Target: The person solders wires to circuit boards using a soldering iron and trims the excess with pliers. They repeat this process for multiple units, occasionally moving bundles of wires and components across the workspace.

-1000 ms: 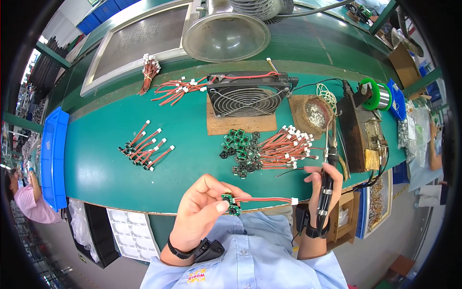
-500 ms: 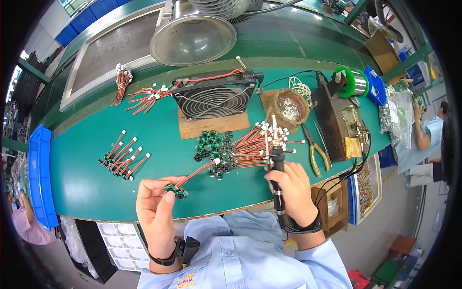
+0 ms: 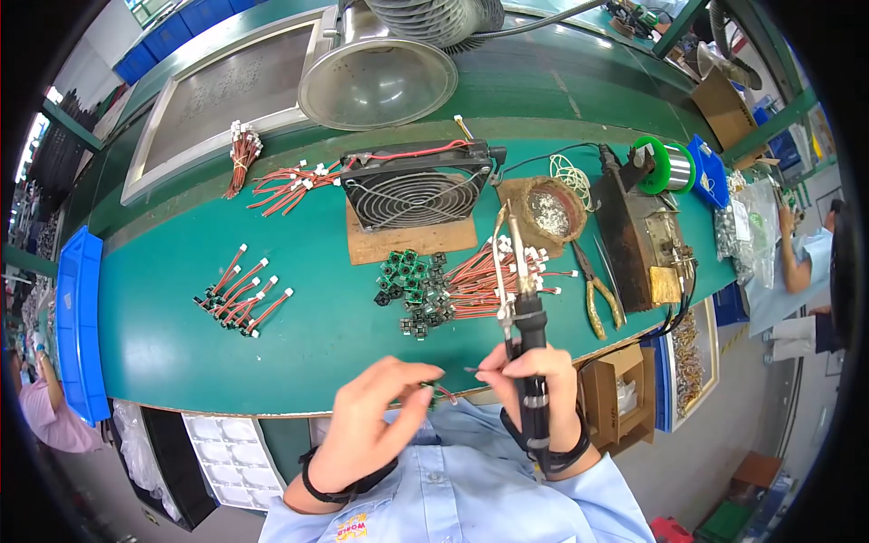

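My left hand [image 3: 376, 416] is closed near the table's front edge, pinching a small green circuit board [image 3: 431, 389] with short red wires; most of the board is hidden behind the fingers. My right hand [image 3: 543, 376] grips a black-handled soldering iron [image 3: 533, 339], its metal tip pointing up and away, with a thin tube alongside it. Between that hand's thumb and finger, the end of something thin sticks out toward the board. Beyond my hands lie a pile of green and black circuit boards [image 3: 405, 274] and a heap of red wire leads [image 3: 489, 282] with white plugs.
Finished-looking wired boards [image 3: 237, 303] lie at the left beside a blue tray [image 3: 80, 326]. A black fan [image 3: 416, 199] stands at the back, near a bowl of solder bits [image 3: 552, 213]. Pliers [image 3: 594, 299], a soldering station [image 3: 638, 235] and a green solder spool [image 3: 665, 166] are at right.
My left hand has moved right and nearer my body with the board, turning it over toward the right hand. The right hand has drawn slightly closer to me, still holding the iron.
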The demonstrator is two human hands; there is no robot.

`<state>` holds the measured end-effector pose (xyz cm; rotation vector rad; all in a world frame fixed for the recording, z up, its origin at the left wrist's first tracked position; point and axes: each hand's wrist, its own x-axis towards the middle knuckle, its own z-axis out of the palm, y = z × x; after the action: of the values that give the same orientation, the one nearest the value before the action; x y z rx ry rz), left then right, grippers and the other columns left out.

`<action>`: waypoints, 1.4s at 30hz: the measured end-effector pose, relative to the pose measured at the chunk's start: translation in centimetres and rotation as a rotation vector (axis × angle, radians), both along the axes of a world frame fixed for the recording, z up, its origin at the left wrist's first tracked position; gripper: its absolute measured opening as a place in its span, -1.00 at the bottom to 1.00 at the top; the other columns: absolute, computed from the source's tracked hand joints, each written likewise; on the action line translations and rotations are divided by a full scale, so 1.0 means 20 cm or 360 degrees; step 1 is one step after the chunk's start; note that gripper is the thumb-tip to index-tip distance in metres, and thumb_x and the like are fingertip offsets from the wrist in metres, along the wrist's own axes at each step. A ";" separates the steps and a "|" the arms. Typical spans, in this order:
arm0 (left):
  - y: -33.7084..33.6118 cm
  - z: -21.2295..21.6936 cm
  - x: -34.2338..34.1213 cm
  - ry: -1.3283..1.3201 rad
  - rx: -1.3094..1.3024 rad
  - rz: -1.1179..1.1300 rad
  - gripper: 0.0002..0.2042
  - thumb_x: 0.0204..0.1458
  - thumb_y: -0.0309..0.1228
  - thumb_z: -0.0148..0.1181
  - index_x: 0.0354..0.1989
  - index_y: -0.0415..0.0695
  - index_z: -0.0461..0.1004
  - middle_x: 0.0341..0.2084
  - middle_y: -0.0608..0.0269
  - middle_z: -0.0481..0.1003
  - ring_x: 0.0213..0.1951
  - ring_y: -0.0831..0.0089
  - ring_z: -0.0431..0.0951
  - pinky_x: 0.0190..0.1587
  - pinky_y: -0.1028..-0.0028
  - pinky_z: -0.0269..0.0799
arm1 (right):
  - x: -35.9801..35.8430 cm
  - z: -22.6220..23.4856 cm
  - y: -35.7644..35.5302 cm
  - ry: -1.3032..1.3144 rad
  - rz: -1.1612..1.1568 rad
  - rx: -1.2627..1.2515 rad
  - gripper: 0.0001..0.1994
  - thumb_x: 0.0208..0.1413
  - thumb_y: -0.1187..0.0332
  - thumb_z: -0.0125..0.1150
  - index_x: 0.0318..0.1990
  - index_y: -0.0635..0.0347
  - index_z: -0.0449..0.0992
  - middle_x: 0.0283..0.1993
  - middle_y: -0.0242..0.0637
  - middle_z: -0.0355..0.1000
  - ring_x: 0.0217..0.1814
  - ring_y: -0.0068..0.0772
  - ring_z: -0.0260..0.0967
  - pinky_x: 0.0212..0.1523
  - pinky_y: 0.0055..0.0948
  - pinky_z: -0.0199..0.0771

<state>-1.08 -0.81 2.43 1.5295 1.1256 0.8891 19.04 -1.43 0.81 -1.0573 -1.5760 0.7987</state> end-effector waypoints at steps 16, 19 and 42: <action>0.01 0.01 0.06 0.0136 0.0271 -0.0221 -0.86 -0.08 -0.64 0.12 -0.30 -0.25 0.46 -0.48 0.16 0.42 -0.51 0.37 0.50 -0.49 0.47 0.42 | -0.02 0.04 -0.02 -0.0399 0.0139 0.0222 -0.58 -0.22 0.63 0.31 -0.20 0.05 0.30 -0.35 -0.26 0.46 -0.44 -0.34 0.42 -0.38 -0.44 0.38; -0.01 0.01 0.08 0.0271 0.0419 -0.0174 -0.86 -0.09 -0.64 0.13 -0.31 -0.23 0.47 -0.47 0.17 0.43 -0.51 0.33 0.50 -0.49 0.45 0.43 | -0.02 0.03 -0.02 -0.0440 0.0070 0.0246 -0.57 -0.23 0.64 0.33 -0.20 0.04 0.30 -0.37 -0.31 0.47 -0.42 -0.33 0.43 -0.34 -0.44 0.35; -0.03 -0.04 0.07 -0.1041 -0.0618 0.0153 -0.79 0.04 -0.47 0.10 -0.19 -0.29 0.32 -0.31 0.08 0.45 -0.28 0.40 0.47 -0.28 0.46 0.44 | -0.06 0.02 -0.08 0.0261 0.0100 -0.0309 -0.57 -0.12 0.65 0.25 -0.16 0.13 0.16 -0.35 -0.18 0.36 -0.36 -0.53 0.37 -0.42 -0.61 0.39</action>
<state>0.25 -1.38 1.70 0.7815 0.8236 1.0587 17.86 -2.95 1.29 -1.0551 -1.4190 1.0715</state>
